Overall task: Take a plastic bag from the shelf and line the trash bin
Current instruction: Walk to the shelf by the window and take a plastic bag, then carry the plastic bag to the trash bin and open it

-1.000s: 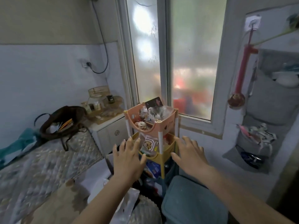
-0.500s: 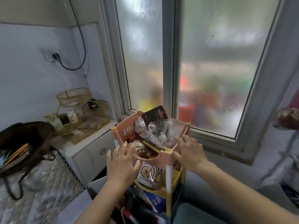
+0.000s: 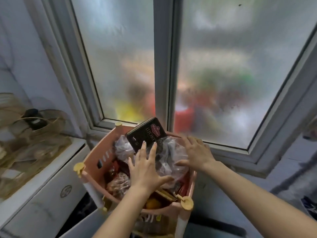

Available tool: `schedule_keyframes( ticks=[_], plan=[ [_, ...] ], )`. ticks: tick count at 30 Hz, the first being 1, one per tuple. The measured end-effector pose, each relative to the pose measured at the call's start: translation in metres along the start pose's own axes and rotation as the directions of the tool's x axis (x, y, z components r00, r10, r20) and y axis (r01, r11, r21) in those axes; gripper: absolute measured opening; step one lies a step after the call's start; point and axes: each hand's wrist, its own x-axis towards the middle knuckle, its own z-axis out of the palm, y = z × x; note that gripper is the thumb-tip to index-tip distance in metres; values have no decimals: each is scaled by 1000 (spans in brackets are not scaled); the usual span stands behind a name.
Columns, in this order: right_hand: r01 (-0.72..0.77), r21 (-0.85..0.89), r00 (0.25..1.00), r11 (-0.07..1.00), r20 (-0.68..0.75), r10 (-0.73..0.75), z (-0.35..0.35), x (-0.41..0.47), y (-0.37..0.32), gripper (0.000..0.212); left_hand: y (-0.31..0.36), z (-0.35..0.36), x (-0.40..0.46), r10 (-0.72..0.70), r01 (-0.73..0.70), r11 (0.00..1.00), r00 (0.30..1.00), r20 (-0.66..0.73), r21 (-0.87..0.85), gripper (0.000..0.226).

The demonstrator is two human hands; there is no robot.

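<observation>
A pink plastic shelf basket [image 3: 93,160] with yellow corner caps stands under the window, stuffed with packets. A clear plastic bag [image 3: 169,157] with dark contents bulges at its right side. My left hand [image 3: 145,167] hovers over the basket's middle, fingers spread, its fingertips at the bag's left edge and a black tin [image 3: 145,133]. My right hand [image 3: 195,152] rests flat on the bag's top right with fingers apart. Neither hand grips anything. No trash bin shows.
A frosted window [image 3: 223,74] fills the back. A white cabinet [image 3: 42,189] stands at the left, carrying wire baskets and a small dark jar [image 3: 33,117]. Lower shelf tiers show beneath the pink basket.
The view has moved closer to the shelf and tilted down. Both hands rose from the basket's front rim and lower tier to the clear bag in the top basket.
</observation>
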Motion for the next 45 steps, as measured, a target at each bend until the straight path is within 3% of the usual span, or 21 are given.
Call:
schedule_keyframes(
  ticks=[3, 6, 14, 18, 24, 28, 32, 39, 42, 45],
  plan=[
    [-38, 33, 997, 999, 66, 36, 12, 13, 2, 110, -18, 12, 1, 17, -17, 999, 1000, -4, -42, 119],
    [-51, 32, 998, 998, 40, 49, 24, 14, -2, 109, -27, 18, -4, 49, -47, 994, 999, 15, -101, 116],
    [126, 44, 970, 991, -214, -113, 13, -10, -11, 50, -27, -3, -6, 94, -136, 941, 985, -147, -309, 76],
    [127, 271, 935, 954, -353, -24, -29, -36, -2, 37, -2, -35, 2, 81, -160, 859, 981, -179, -487, 64],
    [-8, 453, 855, 892, -460, 241, -113, -139, 66, 25, 93, -77, -7, 348, -412, 686, 910, -226, -601, 64],
    [-103, 552, 744, 827, -509, 433, -153, -251, 123, 17, 202, -78, -45, 556, -540, 516, 802, -220, -665, 52],
    [-158, 625, 588, 765, -563, 581, -182, -389, 179, 18, 330, -69, -122, 704, -615, 359, 672, -230, -702, 37],
    [-290, 645, 239, 707, -667, 706, -212, -669, 239, 24, 524, -66, -330, 886, -536, 28, 404, -227, -843, 30],
    [-438, 627, 124, 644, -668, 734, -217, -779, 247, 17, 582, -57, -425, 933, -497, -38, 294, -209, -867, 25],
    [-509, 663, -34, 548, -652, 757, -219, -879, 242, 14, 624, -54, -506, 966, -376, -40, 222, -132, -926, 27]
  ],
)
